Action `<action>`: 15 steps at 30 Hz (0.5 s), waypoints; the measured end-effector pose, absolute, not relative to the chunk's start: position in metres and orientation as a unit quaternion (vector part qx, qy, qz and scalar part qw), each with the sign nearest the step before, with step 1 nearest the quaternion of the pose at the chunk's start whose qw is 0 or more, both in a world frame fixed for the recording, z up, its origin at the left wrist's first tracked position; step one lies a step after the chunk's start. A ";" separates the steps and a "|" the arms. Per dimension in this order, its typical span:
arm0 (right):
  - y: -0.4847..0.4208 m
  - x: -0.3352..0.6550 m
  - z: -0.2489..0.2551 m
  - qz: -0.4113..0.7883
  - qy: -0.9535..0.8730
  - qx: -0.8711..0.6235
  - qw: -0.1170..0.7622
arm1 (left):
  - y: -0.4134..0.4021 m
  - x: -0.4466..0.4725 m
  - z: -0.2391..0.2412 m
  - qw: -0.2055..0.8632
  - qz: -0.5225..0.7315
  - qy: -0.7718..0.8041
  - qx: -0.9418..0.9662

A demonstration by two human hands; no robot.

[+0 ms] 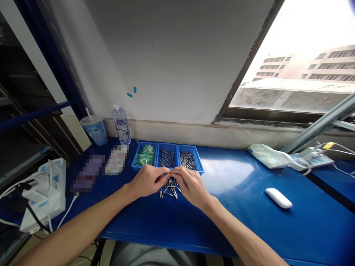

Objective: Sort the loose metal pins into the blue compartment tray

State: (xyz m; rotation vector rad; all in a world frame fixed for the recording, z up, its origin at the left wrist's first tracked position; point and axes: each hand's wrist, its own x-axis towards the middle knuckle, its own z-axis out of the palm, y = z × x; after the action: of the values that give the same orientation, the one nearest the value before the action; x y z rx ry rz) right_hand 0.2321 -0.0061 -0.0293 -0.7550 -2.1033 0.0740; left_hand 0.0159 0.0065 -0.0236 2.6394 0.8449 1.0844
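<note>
My left hand (149, 180) and my right hand (192, 185) meet fingertip to fingertip, both pinched closed on a small metal pin (171, 173) that mostly hides between the fingers. Just below them, a loose heap of shiny metal pins (171, 189), some with a thicker end, lies on the blue table. Right behind the hands stand three joined blue bins (202, 166). The left bin holds green and clear small pieces (146, 155). Thin dark metal pins (165, 158) lie in the middle bin, and short metal pins (188, 160) fill much of the right one.
A lidded cup (94, 130) and a water bottle (121, 125) stand by the wall. Power strips with cables lie at left (44, 199) and right (313, 157). A white oval case (279, 198) and a plastic bag (269, 156) rest on the blue table (227, 210).
</note>
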 end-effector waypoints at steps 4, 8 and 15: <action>-0.006 0.233 -0.029 0.019 -0.845 -0.314 0.432 | 0.006 0.017 -0.022 0.079 0.375 0.283 0.879; -0.006 0.233 -0.029 0.008 -0.850 -0.309 0.428 | 0.006 0.017 -0.021 0.077 0.372 0.285 0.880; -0.006 0.233 -0.030 0.020 -0.853 -0.310 0.419 | 0.006 0.016 -0.021 0.081 0.368 0.287 0.881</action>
State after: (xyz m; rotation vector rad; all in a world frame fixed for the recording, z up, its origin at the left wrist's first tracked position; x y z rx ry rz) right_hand 0.2327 -0.0058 -0.0299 -0.7765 -2.1406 0.0499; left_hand 0.0159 0.0064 -0.0211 2.6332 0.8582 1.1006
